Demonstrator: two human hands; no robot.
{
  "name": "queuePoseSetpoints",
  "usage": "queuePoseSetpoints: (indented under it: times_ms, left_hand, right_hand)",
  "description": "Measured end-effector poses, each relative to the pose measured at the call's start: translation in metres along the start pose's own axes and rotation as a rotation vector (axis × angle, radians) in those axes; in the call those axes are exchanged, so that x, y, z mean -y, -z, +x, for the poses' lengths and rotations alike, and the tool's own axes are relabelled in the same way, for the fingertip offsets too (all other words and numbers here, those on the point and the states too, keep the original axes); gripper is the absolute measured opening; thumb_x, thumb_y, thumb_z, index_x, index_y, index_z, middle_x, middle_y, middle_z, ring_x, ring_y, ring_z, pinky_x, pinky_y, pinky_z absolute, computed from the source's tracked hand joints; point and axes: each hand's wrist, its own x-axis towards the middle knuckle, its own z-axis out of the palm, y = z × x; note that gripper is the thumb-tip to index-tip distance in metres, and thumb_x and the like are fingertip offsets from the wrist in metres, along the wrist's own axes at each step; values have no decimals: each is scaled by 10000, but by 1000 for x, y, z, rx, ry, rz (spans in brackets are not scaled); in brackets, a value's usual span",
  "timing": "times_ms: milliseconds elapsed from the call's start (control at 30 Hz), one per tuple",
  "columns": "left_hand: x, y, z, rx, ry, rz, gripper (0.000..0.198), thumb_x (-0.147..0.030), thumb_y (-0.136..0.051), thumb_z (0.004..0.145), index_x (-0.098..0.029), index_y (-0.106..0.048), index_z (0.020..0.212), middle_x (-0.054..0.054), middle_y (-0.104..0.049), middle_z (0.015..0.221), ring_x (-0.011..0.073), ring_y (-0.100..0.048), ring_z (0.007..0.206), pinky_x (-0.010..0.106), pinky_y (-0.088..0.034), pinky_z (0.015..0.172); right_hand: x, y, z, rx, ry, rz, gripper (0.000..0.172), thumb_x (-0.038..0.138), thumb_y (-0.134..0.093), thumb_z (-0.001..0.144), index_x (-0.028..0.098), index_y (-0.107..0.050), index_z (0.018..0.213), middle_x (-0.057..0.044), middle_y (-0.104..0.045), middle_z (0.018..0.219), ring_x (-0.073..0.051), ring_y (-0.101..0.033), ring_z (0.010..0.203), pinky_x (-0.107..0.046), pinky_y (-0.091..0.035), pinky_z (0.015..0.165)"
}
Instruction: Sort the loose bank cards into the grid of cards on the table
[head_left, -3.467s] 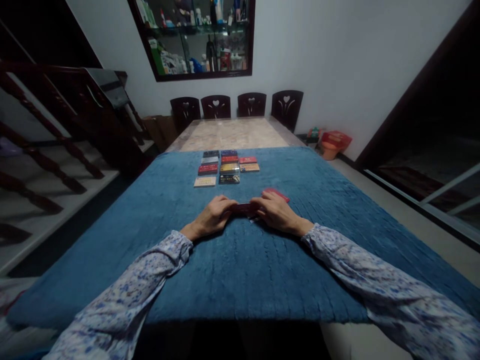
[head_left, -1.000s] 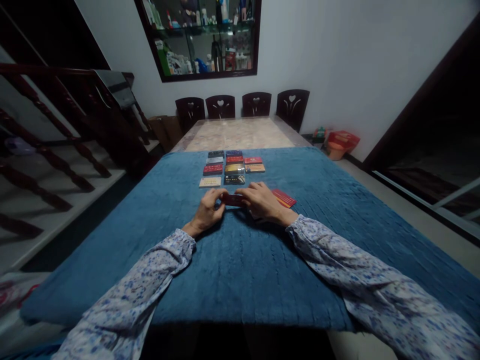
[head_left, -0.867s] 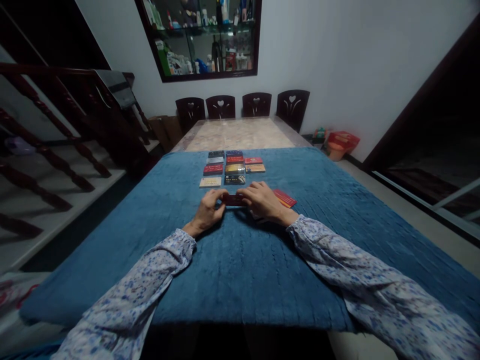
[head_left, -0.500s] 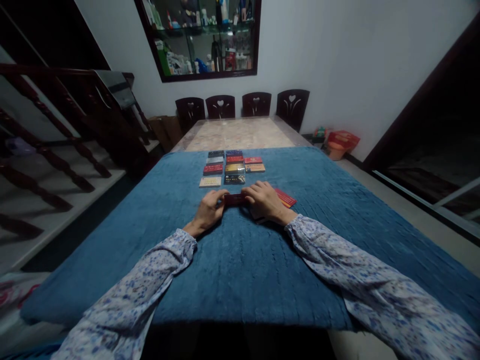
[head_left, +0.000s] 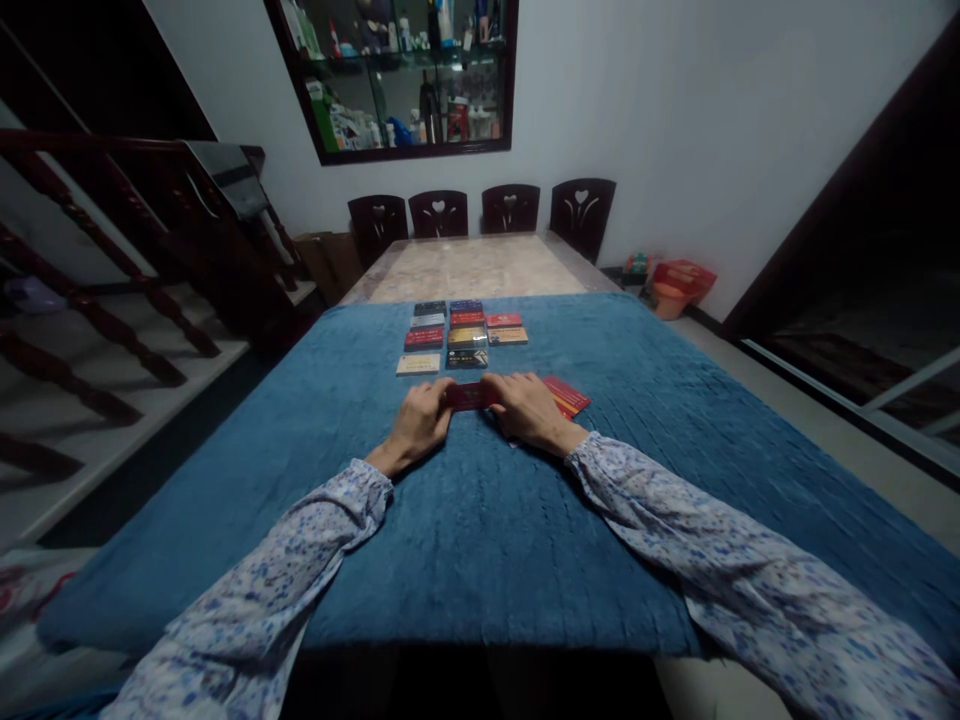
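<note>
Both hands rest on a blue cloth (head_left: pixel 480 520) over a long table. My left hand (head_left: pixel 420 425) and my right hand (head_left: pixel 529 410) pinch the two ends of a dark red card (head_left: pixel 466 396) held between them. A red card with an orange stripe (head_left: pixel 568 396) lies just right of my right hand, partly under it. Beyond the hands, several cards (head_left: pixel 459 335) lie in neat rows and columns on the cloth.
The bare marble tabletop (head_left: pixel 469 268) stretches past the cloth to several dark chairs (head_left: pixel 480 212) at the far end. A wooden stair railing (head_left: pixel 112 250) runs along the left. A wall cabinet (head_left: pixel 405 75) holds bottles. A red container (head_left: pixel 679 285) sits on the floor at right.
The hands, with the dark red card between them, shifted forward toward the rows of cards since the oldest frame; in the last second they barely moved.
</note>
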Motion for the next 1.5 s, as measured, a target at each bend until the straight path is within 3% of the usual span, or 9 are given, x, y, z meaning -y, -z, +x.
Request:
queuePoseSetpoints:
  times_ms: [567,767,933,1100,1333,1500]
  left_hand:
    - [-6,2,2,9,-57,25,495,-173,-565,866,-142,-498,1356,147,-671,1169,287,-617,1025,431,-471,905]
    - [-9,2,3,-15,-53,66,505,-177,-606,854,-153,-502,1347,148,-672,1163,308,-605,1045,432,-467,881]
    - [-11,3,8,-19,-51,90,486,-192,-623,860,-146,-517,1331,147,-659,1121,321,-597,1052,447,-466,897]
    - [-12,5,14,-36,-62,118,494,-205,-638,859,-147,-525,1336,187,-593,1279,349,-550,1196,486,-447,976]
    - [-9,5,30,16,-118,161,520,-256,-654,860,-129,-547,1353,207,-599,1286,374,-539,1190,539,-424,1006]
    - [-17,9,54,130,-80,217,526,-266,-609,883,-114,-542,1382,213,-589,1324,368,-507,1230,527,-419,1013]
  right_hand:
    - [-4,4,3,-27,-6,18,454,203,-634,908,108,-547,1343,-181,-699,1160,-297,-584,1022,-382,-363,835]
    - [-10,5,5,-60,31,-24,400,240,-590,946,114,-570,1325,-166,-701,1074,-282,-554,979,-366,-347,792]
    - [-14,8,6,-112,46,-46,417,269,-626,927,124,-594,1317,-188,-664,1193,-292,-531,1038,-375,-377,802]
    - [-22,13,9,-138,100,-45,441,254,-609,931,123,-583,1351,-191,-646,1254,-301,-519,1070,-385,-415,792]
    - [-41,20,13,-66,162,-49,514,255,-639,895,103,-551,1378,-198,-619,1276,-314,-496,1112,-399,-448,806]
    - [-62,26,20,0,168,-31,488,257,-625,908,120,-552,1370,-204,-601,1282,-318,-486,1131,-409,-478,823]
